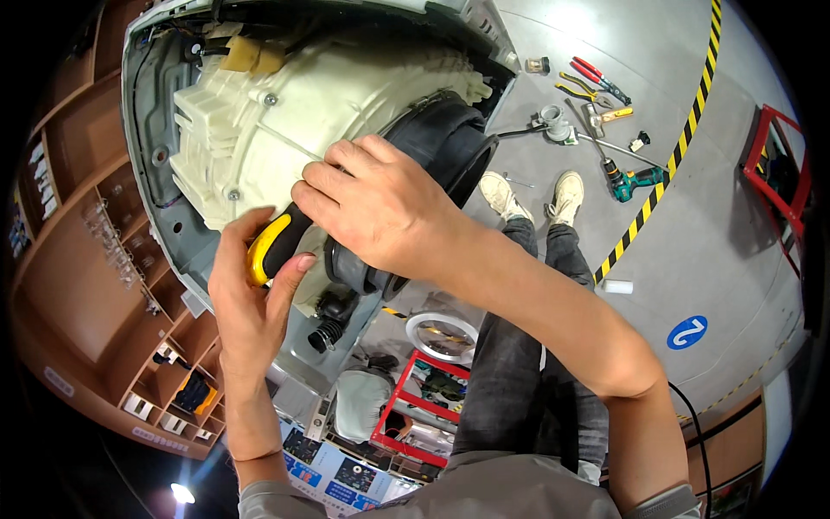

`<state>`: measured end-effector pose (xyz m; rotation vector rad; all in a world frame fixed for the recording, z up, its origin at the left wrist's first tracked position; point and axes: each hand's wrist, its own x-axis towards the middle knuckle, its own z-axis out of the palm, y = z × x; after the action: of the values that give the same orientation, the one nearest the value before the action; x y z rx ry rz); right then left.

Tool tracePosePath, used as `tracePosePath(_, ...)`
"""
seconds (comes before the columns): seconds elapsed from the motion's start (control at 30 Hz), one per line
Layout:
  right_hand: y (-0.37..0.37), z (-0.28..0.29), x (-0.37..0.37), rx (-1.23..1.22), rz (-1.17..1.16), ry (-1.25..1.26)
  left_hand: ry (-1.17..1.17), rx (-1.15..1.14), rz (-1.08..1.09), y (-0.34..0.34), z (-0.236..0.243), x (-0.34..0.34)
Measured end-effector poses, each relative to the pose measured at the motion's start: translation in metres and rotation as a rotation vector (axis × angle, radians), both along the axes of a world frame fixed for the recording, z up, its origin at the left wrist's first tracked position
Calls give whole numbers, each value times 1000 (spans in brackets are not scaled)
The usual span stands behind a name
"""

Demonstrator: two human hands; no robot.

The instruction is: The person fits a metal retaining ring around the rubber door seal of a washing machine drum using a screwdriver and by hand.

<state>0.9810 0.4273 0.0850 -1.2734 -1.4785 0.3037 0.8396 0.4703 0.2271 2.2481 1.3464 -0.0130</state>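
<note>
A screwdriver point(275, 246) with a yellow and black handle is in my left hand point(239, 290), its fingers and thumb wrapped round the grip. The tool's shaft and tip are hidden behind my right hand point(380, 208). That hand is closed, fingers curled down at the rim of a black rubber door gasket point(462, 130); what its fingertips hold cannot be seen. The gasket sits on the front of a cream plastic washing machine tub point(303, 108), inside an opened grey metal cabinet point(160, 112). A black ribbed hose end point(327, 336) sticks out below the gasket.
Pliers point(596, 76), a hammer point(609, 115), a green cordless drill point(631, 179) and a grey pump-like part point(556, 125) lie on the floor. A round door ring point(443, 336) and a red-framed tool rack point(415, 406) stand close by. Wooden shelving point(95, 294) lines the left.
</note>
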Motion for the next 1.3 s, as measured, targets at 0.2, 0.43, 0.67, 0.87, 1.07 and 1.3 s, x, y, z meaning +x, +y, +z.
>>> tracePosePath(0.2,-1,-1,1,-3,4,-34,275,65,-17,-1,0,18)
tracePosePath(0.43,-2,4,1,-28,-16,16,237,249,-500,13,6,16)
tracePosePath(0.67,-4,3,-2,-63,8,-45,51,-134,299,-7,5,21)
tracePosePath(0.87,-3,3,2,-67,-48,6,287,301,-543,15,2,24)
tracePosePath(1.07,-6,6,4,-81,-46,23,188,208,-462,16,10,24)
tracePosePath(1.3,-9,6,5,-150,30,-38,254,8,15,2,5,28)
